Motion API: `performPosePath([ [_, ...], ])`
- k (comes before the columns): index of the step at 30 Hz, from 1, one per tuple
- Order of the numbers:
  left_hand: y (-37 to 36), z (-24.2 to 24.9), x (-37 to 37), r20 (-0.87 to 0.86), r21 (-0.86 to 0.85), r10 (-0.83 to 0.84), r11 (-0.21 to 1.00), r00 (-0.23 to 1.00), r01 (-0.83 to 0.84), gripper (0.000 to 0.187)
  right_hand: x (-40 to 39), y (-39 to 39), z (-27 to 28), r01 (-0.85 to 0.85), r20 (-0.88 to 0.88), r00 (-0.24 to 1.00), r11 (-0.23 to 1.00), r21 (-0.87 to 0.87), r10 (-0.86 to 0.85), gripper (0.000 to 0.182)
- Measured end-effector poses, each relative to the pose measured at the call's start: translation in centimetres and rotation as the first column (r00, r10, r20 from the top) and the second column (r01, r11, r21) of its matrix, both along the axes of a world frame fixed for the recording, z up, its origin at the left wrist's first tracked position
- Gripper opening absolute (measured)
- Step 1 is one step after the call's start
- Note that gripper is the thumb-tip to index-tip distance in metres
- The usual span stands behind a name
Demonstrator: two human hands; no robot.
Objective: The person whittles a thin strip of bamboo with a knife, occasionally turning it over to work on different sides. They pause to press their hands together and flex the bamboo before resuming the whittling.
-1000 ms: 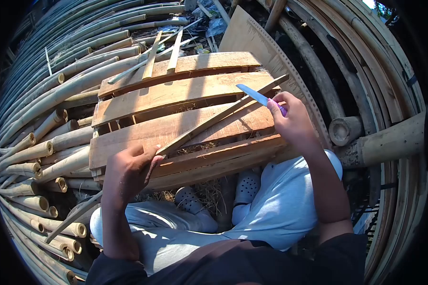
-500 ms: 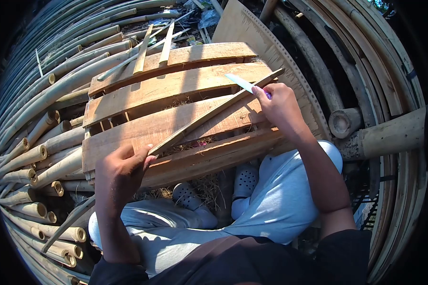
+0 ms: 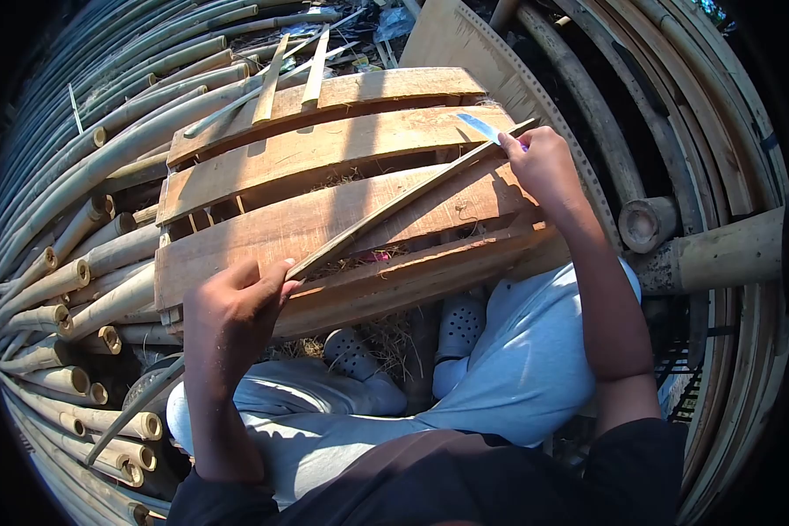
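A long thin bamboo strip [image 3: 403,203] slants over a slatted wooden bench [image 3: 280,215]. My left hand [image 3: 237,307] is closed on the strip, whose other part passes below the wrist to the lower left. Near the strip's far end, my right hand [image 3: 543,171] grips a knife [image 3: 479,128] with a pale blade and a purple handle, mostly hidden in the fingers. The blade points up and left, beside the strip. Whether the right fingers also hold the strip, I cannot tell.
Bamboo poles [image 3: 105,298] are stacked at the left. Two short flat strips [image 3: 316,70] lie on the bench's far edge. A thick bamboo pole [image 3: 728,252] and long curved slats stand at the right. My legs [image 3: 517,351] are bent below the bench.
My right hand and the knife have moved slightly up and right along the strip's far end. The whole view has shifted a little, and the left hand still holds the strip.
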State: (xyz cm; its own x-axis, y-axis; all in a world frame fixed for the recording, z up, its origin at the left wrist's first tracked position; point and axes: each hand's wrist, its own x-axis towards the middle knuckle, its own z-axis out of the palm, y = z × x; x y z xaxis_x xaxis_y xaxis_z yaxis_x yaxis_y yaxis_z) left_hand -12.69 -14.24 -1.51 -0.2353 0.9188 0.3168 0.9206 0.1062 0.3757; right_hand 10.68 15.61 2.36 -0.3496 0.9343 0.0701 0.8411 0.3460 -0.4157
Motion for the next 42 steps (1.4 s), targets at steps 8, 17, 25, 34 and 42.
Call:
performPosePath([
  [8,0.0,-0.1,0.0,-0.027,0.008,-0.02,1.0,0.999,0.02,0.024,-0.9,-2.0,-0.5,-0.109,0.029,0.994,0.993,0.043,0.108,0.04],
  [17,0.2,-0.1,0.0,0.006,-0.018,-0.01,1.0,1.0,0.01,0.026,-2.0,-5.3,0.9,-0.175,-0.002,0.984,0.968,-0.18,0.178,0.042],
  [25,0.0,0.1,0.0,0.043,-0.042,0.016,0.999,0.999,-0.014,0.028,-1.8,-5.7,-1.2,-0.215,0.065,0.976,0.96,0.178,0.207,0.043],
  [34,0.2,0.1,0.1,0.063,-0.026,0.017,1.0,0.998,-0.015,0.027,-1.6,-5.2,-0.7,-0.195,0.024,0.981,0.981,0.008,0.194,0.04],
  [42,-0.3,0.4,0.1,0.039,-0.037,0.047,0.998,0.998,-0.046,0.025,-1.2,-3.8,-1.8,-0.161,0.075,0.986,0.957,0.241,0.147,0.039],
])
